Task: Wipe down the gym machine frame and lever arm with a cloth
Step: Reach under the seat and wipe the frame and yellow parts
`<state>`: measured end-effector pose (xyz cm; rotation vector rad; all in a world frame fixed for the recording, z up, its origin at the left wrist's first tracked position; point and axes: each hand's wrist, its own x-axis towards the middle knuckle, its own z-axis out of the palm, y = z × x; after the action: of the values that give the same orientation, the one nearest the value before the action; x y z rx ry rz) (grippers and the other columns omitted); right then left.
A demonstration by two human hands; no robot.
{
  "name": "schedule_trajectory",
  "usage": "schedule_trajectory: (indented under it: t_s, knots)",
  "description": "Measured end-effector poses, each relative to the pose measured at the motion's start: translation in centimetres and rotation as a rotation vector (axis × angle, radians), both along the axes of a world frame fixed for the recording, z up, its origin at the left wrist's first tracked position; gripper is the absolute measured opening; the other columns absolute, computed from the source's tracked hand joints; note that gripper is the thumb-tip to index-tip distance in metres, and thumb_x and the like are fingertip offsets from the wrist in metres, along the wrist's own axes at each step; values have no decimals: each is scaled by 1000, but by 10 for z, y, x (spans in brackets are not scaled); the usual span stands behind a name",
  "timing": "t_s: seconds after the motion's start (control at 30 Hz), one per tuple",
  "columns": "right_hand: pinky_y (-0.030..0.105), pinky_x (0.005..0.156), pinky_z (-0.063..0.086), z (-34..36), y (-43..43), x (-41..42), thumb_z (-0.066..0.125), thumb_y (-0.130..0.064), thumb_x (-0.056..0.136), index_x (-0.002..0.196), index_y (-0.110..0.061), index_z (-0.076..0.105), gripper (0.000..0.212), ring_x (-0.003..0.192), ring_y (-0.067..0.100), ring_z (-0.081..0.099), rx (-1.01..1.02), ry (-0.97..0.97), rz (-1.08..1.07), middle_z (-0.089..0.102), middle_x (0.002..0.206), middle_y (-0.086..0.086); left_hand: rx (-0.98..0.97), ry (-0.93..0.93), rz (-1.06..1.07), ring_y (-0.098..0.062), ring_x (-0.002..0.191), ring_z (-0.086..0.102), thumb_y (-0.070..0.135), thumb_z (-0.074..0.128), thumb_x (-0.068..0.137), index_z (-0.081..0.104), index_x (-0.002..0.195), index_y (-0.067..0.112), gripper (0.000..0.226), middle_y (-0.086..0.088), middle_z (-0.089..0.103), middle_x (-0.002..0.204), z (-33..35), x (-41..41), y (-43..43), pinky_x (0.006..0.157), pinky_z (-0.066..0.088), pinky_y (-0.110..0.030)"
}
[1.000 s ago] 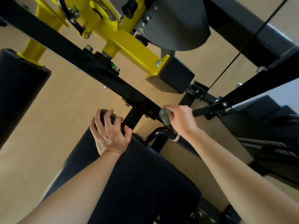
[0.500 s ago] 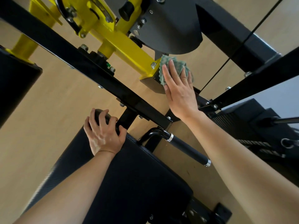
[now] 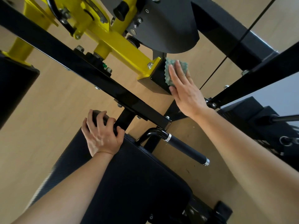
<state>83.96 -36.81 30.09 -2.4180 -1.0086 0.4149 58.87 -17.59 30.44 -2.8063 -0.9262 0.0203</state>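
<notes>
Right hand (image 3: 186, 92), flat, fingers toward eleven o'clock, presses green cloth (image 3: 169, 63) on black block (image 3: 155, 80); left hand (image 3: 102, 138) grips seat pad (image 3: 137, 183).

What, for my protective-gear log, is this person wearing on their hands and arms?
Nothing visible. The left hand and right hand are ungloved and ringless, with no watch or wristband, and both forearms are bare, no sleeve in view.

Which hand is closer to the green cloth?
Right. The right hand presses flat on the cloth, against the black block. The left hand is lower down, apart from it, gripping the pad at its top edge.
</notes>
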Motion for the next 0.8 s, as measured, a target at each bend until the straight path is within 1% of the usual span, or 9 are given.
schedule_trajectory:
  t_s: [0.07,0.17,0.3,0.4,0.53,0.6,0.63,0.7,0.8]
  knots:
    - [44,123,12,0,5,-10,30,-36,108,161,-27,-7,65,154,28,-12,10,3,-6,-15,167,-7,-3,7,2,-43,144,30,39,45,88,70,97,13,38,-12,52,136,1,0,0,113,27,-60]
    - [45,125,-8,0,20,-32,28,-35,108,162,-23,-4,63,154,29,-15,8,-137,111,-11,169,-4,-1,4,-2,-44,143,31,39,44,89,70,96,12,38,-13,53,135,1,0,0,113,27,-60]
    - [49,126,4,-3,31,-39,52,-22,102,161,-15,19,68,155,36,5,-13,-308,231,8,170,1,-3,2,-5,-44,144,31,38,45,89,70,97,12,37,-12,54,134,0,0,0,112,28,-61]
    - [49,126,8,-2,30,-20,57,-16,101,161,-19,21,70,154,32,6,4,-350,283,11,169,2,7,8,-7,-44,144,31,38,44,89,71,97,13,38,-12,54,134,-1,-2,1,112,28,-61]
    - [53,125,14,11,26,3,41,-27,107,162,-28,8,64,155,33,1,5,-190,162,-1,170,0,12,1,-19,-45,143,32,38,42,89,71,96,12,39,-14,55,133,-1,-1,1,110,30,-61]
    - [52,120,25,15,23,7,37,-30,108,162,-31,3,63,155,32,4,9,-81,36,-3,170,-2,9,-7,-15,-45,142,32,38,41,90,70,95,12,39,-14,55,132,0,0,0,110,30,-62]
    - [51,119,28,16,21,6,38,-28,108,162,-31,4,64,155,31,5,13,-58,-11,-1,170,-3,11,-7,-15,-45,142,32,38,41,90,70,95,12,40,-13,55,132,0,0,0,110,30,-62]
    - [49,121,25,15,19,-5,44,-19,107,162,-28,7,66,155,30,6,32,-64,-52,3,170,-3,14,0,-20,-44,142,31,38,40,90,70,94,13,40,-12,56,130,1,0,-1,110,30,-61]
    - [45,123,22,9,21,-29,52,0,101,160,-22,21,70,155,29,11,94,-96,2,15,168,-2,-10,19,-13,-44,143,30,40,37,91,70,94,14,42,-11,57,128,1,0,0,111,30,-60]
